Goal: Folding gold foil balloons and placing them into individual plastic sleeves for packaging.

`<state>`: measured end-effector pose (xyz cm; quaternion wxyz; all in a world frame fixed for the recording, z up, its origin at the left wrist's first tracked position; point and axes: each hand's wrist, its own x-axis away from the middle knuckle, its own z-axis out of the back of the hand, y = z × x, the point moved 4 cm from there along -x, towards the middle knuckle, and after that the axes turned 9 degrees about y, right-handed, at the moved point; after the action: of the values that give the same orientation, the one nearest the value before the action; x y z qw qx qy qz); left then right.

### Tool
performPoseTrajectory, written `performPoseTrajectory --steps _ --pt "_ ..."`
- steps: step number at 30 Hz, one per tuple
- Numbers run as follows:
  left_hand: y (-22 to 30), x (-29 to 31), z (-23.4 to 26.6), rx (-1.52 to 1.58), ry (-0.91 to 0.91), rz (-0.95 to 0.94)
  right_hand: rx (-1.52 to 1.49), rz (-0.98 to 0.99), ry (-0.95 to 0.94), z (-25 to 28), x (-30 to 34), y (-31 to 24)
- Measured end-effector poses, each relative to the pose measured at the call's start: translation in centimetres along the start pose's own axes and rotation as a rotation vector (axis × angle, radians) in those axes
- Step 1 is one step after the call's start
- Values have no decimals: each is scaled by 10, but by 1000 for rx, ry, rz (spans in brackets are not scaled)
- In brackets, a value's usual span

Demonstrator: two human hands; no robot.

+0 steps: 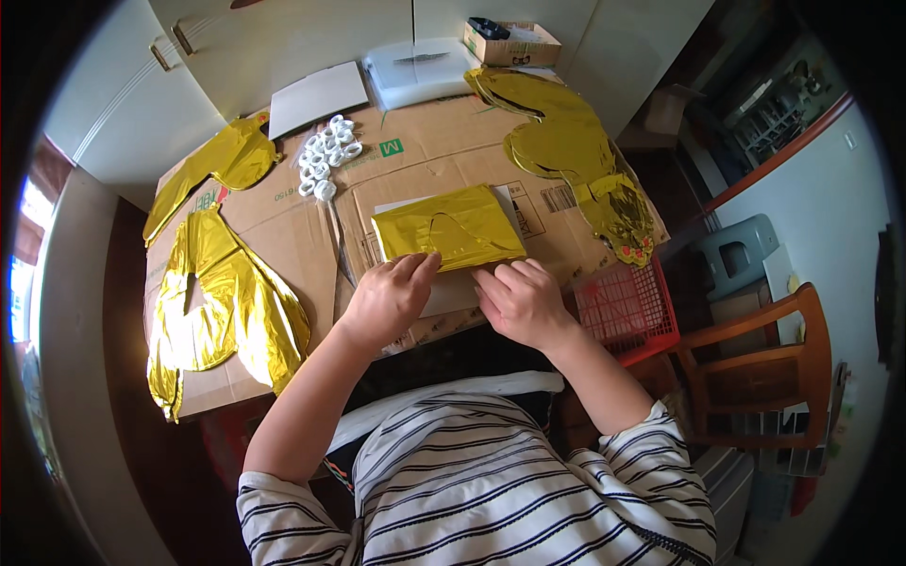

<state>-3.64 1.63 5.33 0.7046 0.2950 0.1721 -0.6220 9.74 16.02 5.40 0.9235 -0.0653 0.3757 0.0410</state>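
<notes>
A gold foil balloon [453, 224], flat and folded into a rectangle, lies over a white sheet [389, 207] at the middle of the cardboard-covered table. My left hand [392, 294] is closed, its fingertips pinching the near edge of the foil. At the near right corner my right hand [522, 300] has its fingers curled in against the same edge; its grip is partly hidden. Below the foil, between my hands, a pale flat surface [455, 294] shows.
Flat gold foil balloons lie at left [226, 302], far left [222, 160] and right [566, 132]. Small white rings [330, 151] are heaped behind. Farther back are a white board [316, 97], clear plastic bags [420, 74] and a small carton [514, 45]. A red basket [628, 311] stands at right.
</notes>
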Motion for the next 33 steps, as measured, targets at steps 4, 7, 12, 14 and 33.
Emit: performPoseTrajectory --steps 4,7,12,14,33 --pt "-2 0 0 5 -1 17 25 -20 9 -10 -3 -1" --pt "-3 0 0 4 9 11 25 -57 -25 -15 -4 -2" --pt "-4 0 -1 1 5 13 -5 -83 -50 -23 -8 -4" --pt "-4 0 -2 -2 -1 14 -7 -114 -103 -26 -8 -3" --pt "-4 -2 1 -4 18 -3 40 -257 -405 -37 -12 -1"
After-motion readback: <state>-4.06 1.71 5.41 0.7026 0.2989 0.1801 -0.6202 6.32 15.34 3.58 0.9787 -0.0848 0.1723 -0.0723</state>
